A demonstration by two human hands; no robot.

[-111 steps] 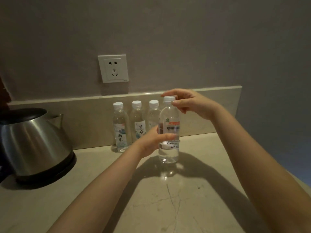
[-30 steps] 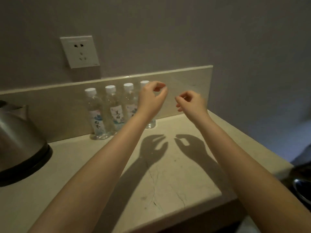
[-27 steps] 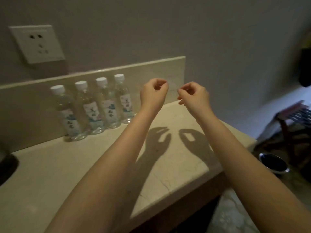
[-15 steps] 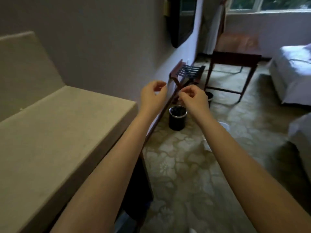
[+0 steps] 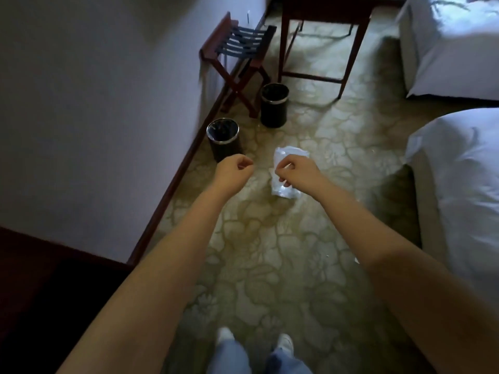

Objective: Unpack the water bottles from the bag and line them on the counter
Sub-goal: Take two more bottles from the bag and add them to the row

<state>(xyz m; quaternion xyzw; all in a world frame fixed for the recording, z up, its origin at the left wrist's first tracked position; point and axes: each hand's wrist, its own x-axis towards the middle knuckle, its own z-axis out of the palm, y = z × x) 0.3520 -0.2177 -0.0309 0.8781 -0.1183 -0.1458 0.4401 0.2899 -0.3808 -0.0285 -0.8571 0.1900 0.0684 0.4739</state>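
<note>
The person had turned from the table and its four lined bottles; both the left hand (image 5: 234, 171) and right hand (image 5: 298, 172) hung loosely curled and empty above the bag (image 5: 286, 172) on the floor (image 5: 270, 265), probably the next pickup.

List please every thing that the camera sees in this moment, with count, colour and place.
Plastic bag: one, clear-whitish, on the floor, partly behind the right hand.
Bins: two, black, on the floor by the wall; the second stands farther off.
Luggage rack: one, dark red wood with dark straps, against the wall.
Table: one, dark wood, at the top.
Beds: two, white, on the right; the second at the top.
Carpet: beige, flowered.
Shoes: two, white, at the bottom.
Left hand: loosely curled, empty.
Right hand: loosely curled, apparently empty.
</note>
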